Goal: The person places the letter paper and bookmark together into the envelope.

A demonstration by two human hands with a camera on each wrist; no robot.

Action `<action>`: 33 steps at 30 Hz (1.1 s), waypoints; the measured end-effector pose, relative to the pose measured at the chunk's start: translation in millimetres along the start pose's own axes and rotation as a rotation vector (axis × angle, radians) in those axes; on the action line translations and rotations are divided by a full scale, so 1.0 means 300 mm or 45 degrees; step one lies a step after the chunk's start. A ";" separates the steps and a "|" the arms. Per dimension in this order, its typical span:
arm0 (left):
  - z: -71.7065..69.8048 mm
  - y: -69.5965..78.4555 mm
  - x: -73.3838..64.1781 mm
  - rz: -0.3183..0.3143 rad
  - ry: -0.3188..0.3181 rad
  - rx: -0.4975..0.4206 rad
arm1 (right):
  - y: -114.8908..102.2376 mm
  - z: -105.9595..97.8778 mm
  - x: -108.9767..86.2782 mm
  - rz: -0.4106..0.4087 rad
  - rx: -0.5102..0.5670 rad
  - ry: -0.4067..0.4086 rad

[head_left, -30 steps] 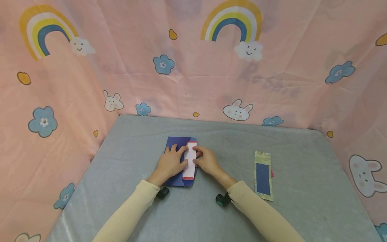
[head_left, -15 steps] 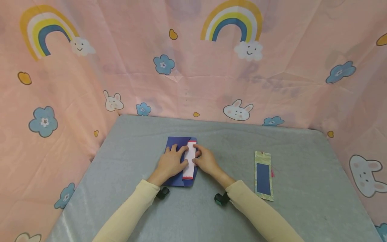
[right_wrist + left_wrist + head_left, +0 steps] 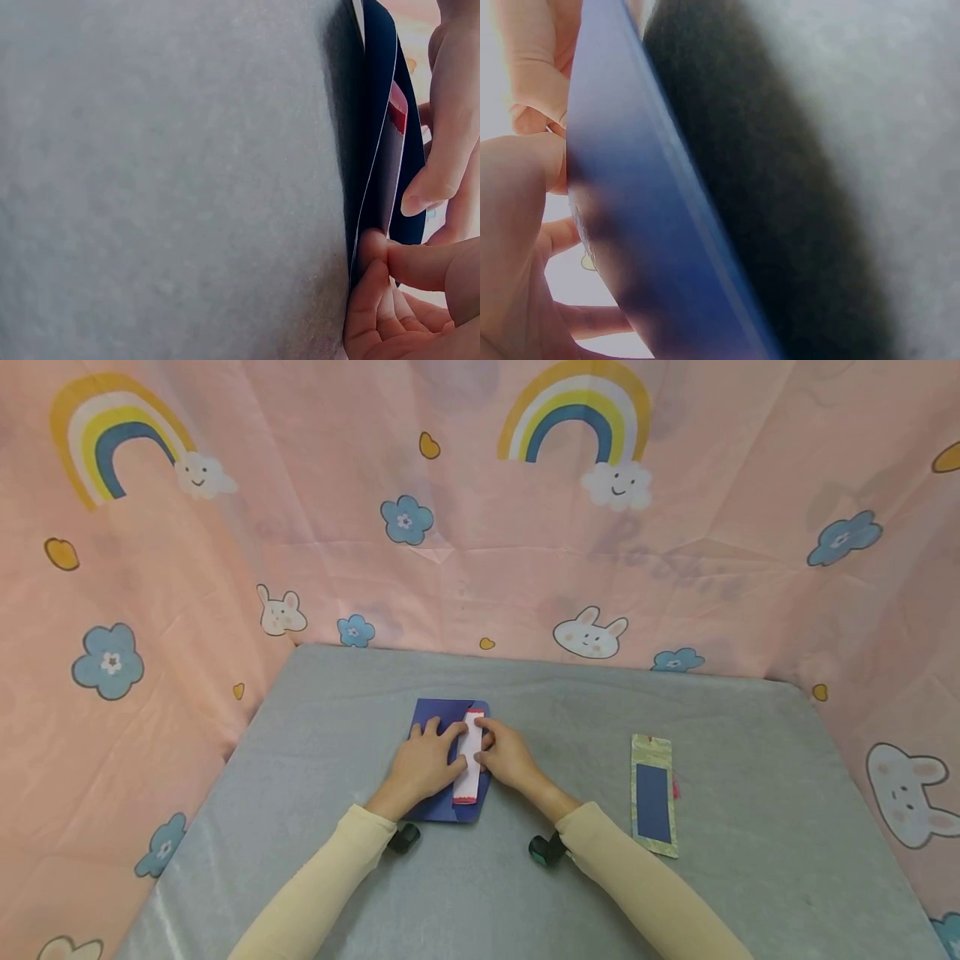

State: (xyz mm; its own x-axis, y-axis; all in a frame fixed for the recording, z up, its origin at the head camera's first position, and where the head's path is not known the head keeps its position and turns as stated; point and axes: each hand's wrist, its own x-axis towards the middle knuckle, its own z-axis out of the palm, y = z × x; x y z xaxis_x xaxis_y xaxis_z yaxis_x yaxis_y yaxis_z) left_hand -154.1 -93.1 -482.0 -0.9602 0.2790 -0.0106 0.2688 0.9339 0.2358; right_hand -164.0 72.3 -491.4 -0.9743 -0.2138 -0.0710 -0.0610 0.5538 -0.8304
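A dark blue paper folder [image 3: 433, 711] [image 3: 652, 202] lies on the grey cloth, with a narrow white packet [image 3: 471, 743] at its right side. The packet has red ends, one showing a jagged edge in the right wrist view. My left hand [image 3: 422, 763] rests spread over the folder, thumb and index fingertips on the packet's left edge. My right hand [image 3: 513, 758] pinches the packet's right edge between thumb and fingers. From the right wrist, the packet [image 3: 393, 154] stands between two blue layers of the folder, its lower part hidden by the right fingers [image 3: 371, 296].
A narrow green-patterned packet with a dark blue panel [image 3: 652, 803] lies apart to the right, a small pink bit [image 3: 676, 789] at its side. A pink printed curtain [image 3: 480, 560] surrounds the grey cloth-covered table [image 3: 780, 827]. Black wrist cameras [image 3: 547, 850] sit under both wrists.
My right hand has shifted slightly left, and the packet's right edge has moved left with it, so the packet looks narrower from above. The left hand and folder have stayed in place.
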 end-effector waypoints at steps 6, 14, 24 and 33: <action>-0.002 0.001 -0.001 -0.005 0.002 -0.005 | -0.002 0.004 0.006 -0.001 -0.009 -0.013; 0.008 -0.005 0.000 0.001 0.007 0.014 | -0.003 0.005 0.007 -0.008 -0.021 -0.016; 0.003 -0.004 -0.002 0.007 0.001 0.019 | 0.002 0.015 0.017 0.000 -0.020 -0.019; 0.001 -0.001 0.000 0.004 -0.008 0.015 | 0.007 0.015 0.018 0.002 0.033 -0.013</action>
State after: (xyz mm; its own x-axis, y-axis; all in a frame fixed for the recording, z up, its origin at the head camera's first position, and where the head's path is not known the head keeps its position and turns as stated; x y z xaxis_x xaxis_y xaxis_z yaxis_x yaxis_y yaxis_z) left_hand -154.2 -93.3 -482.4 -0.9590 0.2830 -0.0162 0.2723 0.9357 0.2245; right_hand -168.5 68.8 -496.0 -0.9721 -0.2214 -0.0777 -0.0539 0.5329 -0.8444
